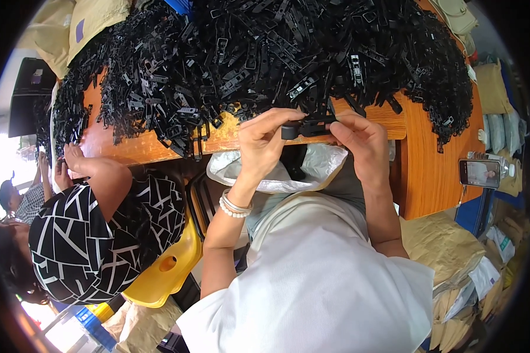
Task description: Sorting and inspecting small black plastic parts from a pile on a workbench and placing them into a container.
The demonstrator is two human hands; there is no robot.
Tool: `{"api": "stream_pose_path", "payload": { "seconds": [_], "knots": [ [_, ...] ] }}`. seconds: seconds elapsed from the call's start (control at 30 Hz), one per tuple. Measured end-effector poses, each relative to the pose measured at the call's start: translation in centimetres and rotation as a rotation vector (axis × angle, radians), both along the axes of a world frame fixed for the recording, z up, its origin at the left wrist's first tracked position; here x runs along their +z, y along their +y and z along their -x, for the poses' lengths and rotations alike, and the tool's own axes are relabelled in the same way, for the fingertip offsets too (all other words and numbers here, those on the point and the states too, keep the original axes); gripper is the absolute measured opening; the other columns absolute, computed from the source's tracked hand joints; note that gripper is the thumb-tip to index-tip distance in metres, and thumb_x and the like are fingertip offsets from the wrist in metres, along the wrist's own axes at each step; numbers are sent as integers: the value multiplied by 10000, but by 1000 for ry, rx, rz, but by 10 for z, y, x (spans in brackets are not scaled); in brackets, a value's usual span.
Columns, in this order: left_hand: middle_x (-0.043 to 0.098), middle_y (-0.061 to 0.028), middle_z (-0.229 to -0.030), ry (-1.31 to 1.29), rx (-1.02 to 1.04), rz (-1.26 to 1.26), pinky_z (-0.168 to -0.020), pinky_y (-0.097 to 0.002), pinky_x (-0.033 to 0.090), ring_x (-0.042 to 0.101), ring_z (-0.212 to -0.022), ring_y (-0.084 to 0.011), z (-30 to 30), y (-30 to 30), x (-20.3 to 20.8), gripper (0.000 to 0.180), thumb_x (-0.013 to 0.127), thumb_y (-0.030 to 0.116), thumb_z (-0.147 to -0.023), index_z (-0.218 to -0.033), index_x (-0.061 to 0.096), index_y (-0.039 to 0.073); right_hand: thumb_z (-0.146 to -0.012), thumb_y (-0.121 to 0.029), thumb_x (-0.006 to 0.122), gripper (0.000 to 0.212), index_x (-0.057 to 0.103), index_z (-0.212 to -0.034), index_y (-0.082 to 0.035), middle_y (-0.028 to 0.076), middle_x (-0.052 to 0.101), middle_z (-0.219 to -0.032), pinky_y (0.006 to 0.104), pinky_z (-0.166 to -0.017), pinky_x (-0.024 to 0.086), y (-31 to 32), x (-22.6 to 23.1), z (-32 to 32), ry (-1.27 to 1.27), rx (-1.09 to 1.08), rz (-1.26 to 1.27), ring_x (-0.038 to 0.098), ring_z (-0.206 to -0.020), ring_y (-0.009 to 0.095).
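Note:
My left hand (261, 140) and my right hand (364, 141) are raised at the table's near edge, closed on opposite ends of a black plastic piece (317, 126). The piece lies level between them, with a rounded block at its left end; its exact kind I cannot make out. Just beyond my fingers spreads a large heap of black plastic parts (247, 65), many long and narrow with slots. Below my hands, an open sack (333, 162) with a silvery lining sits at my lap, with something black inside.
The heap covers most of the wooden table (436, 170). At left a person in a black-and-white patterned top (79, 241) sits at the table near a yellow chair (165, 265). A phone (480, 173) stands at the right edge. Brown paper sacks (439, 241) lie at the lower right.

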State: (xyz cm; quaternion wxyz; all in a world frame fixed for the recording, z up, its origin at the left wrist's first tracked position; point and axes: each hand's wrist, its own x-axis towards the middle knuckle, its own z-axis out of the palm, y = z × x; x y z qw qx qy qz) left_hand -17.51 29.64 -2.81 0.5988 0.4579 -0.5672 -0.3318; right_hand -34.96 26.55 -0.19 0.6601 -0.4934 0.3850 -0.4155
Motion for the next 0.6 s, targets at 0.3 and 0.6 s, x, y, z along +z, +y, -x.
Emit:
{"api": "stream_pose_path", "payload": {
  "seconds": [0.3,0.6],
  "knots": [
    [637,-74,-800,86,-39,-142,-559,-188,436,594,-683,-117,3,3,1,186,498,-69,-753,-862,639,-15,-802,-48,588,121,607,-867,52,52,586,-802,198,-594,444,-1,4,4,59,61,-83,561,-638,93],
    [601,-44,-721,397,-198,-530,-557,-207,475,566,-659,-75,13,10,11,121,531,9,-822,-916,593,-35,-767,18,608,104,578,-831,93,24,541,-809,184,-595,428,10,-7,-8,339,-98,374,525,-661,74]
  ]
}}
